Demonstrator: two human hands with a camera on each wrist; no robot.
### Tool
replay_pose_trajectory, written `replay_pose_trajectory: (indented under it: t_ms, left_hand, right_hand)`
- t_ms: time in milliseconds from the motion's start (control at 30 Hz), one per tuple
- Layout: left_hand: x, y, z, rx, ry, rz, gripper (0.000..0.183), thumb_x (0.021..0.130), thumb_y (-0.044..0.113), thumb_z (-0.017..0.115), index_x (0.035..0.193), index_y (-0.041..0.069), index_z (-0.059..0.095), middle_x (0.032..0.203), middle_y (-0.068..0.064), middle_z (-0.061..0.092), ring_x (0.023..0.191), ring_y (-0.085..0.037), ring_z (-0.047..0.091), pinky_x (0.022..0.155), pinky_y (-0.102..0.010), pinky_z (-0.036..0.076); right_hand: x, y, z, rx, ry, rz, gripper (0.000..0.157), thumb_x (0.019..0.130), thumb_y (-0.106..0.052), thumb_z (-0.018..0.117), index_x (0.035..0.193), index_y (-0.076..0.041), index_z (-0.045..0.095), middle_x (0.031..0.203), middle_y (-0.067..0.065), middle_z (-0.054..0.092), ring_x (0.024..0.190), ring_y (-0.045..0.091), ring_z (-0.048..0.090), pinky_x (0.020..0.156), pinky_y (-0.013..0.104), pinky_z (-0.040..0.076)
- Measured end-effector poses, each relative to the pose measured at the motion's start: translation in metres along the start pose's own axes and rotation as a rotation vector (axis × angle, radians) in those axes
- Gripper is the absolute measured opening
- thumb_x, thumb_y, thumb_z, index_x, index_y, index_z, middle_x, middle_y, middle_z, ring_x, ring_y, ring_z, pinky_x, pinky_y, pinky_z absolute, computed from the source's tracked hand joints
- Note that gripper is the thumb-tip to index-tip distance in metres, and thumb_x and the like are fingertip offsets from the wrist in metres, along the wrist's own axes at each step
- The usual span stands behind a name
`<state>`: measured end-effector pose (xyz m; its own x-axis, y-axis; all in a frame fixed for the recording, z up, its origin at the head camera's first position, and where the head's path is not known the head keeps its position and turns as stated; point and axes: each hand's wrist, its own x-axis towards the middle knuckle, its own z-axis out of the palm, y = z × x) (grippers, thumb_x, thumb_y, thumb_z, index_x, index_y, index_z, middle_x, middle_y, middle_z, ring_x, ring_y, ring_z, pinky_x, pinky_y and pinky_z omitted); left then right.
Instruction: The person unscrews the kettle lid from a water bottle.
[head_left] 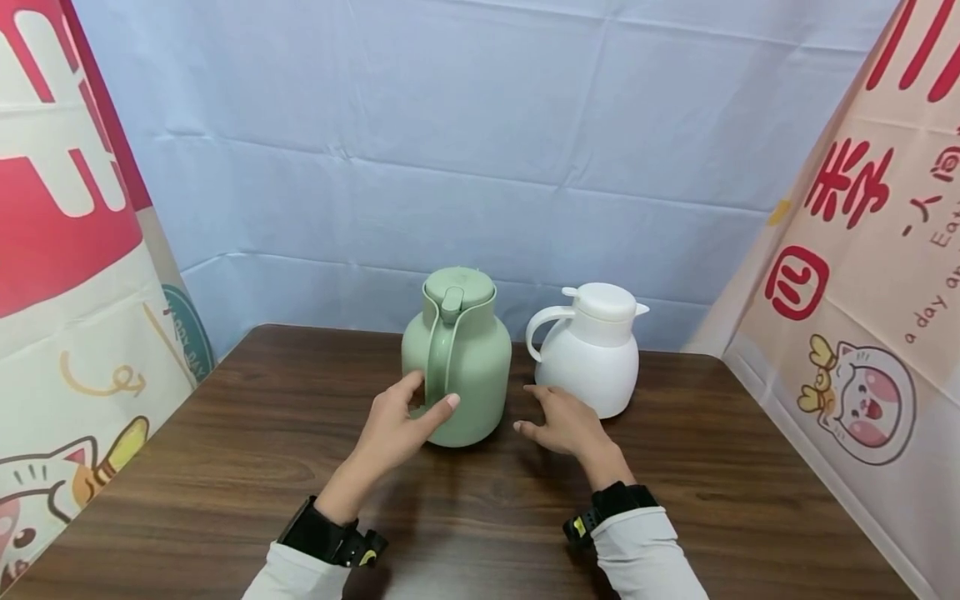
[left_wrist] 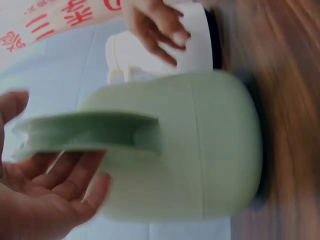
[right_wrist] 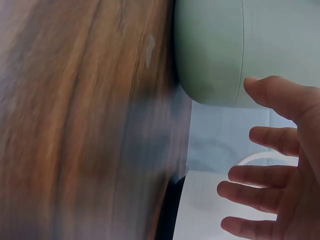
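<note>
A pale green jug (head_left: 482,375) with a lid stands upright on the wooden table, its handle (head_left: 440,354) facing me. My left hand (head_left: 396,423) is at that handle, thumb spread away and the fingers partly behind it. The left wrist view shows the fingers loosely bent beside the handle, not closed around it; whether they touch is hard to tell. To the right stands a smaller white jug (head_left: 588,375), handle to the left and spout to the right. My right hand (head_left: 566,423) hovers in front of the white jug, fingers apart and holding nothing.
Dark wood table (head_left: 247,467) extends to both sides of the jugs. A light blue cloth (head_left: 480,150) hangs behind it. Printed cloths hang at the left (head_left: 67,275) and right (head_left: 862,333).
</note>
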<state>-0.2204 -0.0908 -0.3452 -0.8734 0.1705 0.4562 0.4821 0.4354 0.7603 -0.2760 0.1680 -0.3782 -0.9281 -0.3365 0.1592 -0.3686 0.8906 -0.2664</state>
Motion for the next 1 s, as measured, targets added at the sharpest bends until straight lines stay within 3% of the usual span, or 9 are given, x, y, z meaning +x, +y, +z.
replay_pose_trajectory:
  t_ms: [100,200,367,633,900,1000]
  left_hand:
    - [0.002,-0.001,0.008,-0.054,0.051,0.028,0.025,0.091,0.040,0.051,0.086,0.016,0.053,0.069,-0.003,0.050,0.061,-0.014,0.046,0.058,-0.034,0.042]
    - [0.004,-0.002,0.016,-0.110,0.087,0.036,0.029,0.097,0.034,0.040,0.085,0.013,0.054,0.070,-0.006,0.053,0.057,-0.019,0.043,0.057,-0.034,0.038]
    - [0.006,-0.003,0.027,-0.138,0.116,0.034,0.034,0.101,0.027,0.027,0.087,0.009,0.052,0.077,-0.007,0.058,0.062,-0.021,0.046,0.062,-0.037,0.041]
    - [0.007,-0.005,0.033,-0.136,0.120,-0.007,0.039,0.101,0.035,0.024,0.083,0.012,0.049,0.070,-0.004,0.054,0.056,-0.020,0.042,0.056,-0.036,0.040]
    - [0.009,-0.006,0.031,-0.220,0.078,-0.075,0.044,0.100,0.037,0.022,0.081,0.009,0.050,0.071,-0.010,0.053,0.049,-0.021,0.030,0.054,-0.033,0.034]
    - [0.009,-0.005,0.031,-0.240,0.087,-0.067,0.040,0.100,0.034,0.027,0.080,0.007,0.050,0.071,-0.013,0.054,0.052,-0.020,0.033,0.057,-0.033,0.034]
  right_hand:
    - [0.004,-0.003,0.001,-0.019,-0.010,0.009,0.065,0.081,-0.043,0.062,0.133,-0.008,0.044,0.127,0.017,0.050,0.111,0.031,0.047,0.084,0.049,0.046]
    - [0.007,-0.004,0.003,-0.038,-0.014,0.009,0.066,0.081,-0.043,0.062,0.133,-0.008,0.043,0.127,0.018,0.050,0.111,0.031,0.048,0.084,0.049,0.046]
    - [0.009,-0.006,0.006,-0.038,-0.012,0.002,0.065,0.081,-0.043,0.063,0.132,-0.008,0.045,0.123,0.018,0.053,0.107,0.031,0.050,0.081,0.048,0.047]
    - [0.008,-0.005,0.009,-0.041,-0.020,0.002,0.064,0.081,-0.043,0.063,0.131,-0.007,0.046,0.119,0.017,0.054,0.102,0.030,0.053,0.078,0.048,0.048]
    - [0.007,-0.003,0.007,-0.014,-0.011,-0.012,0.063,0.081,-0.041,0.064,0.130,-0.007,0.046,0.124,0.017,0.052,0.108,0.030,0.050,0.082,0.048,0.047]
    - [0.005,-0.003,0.006,-0.012,-0.011,-0.008,0.063,0.081,-0.042,0.063,0.131,-0.007,0.046,0.126,0.017,0.051,0.110,0.030,0.048,0.084,0.048,0.046]
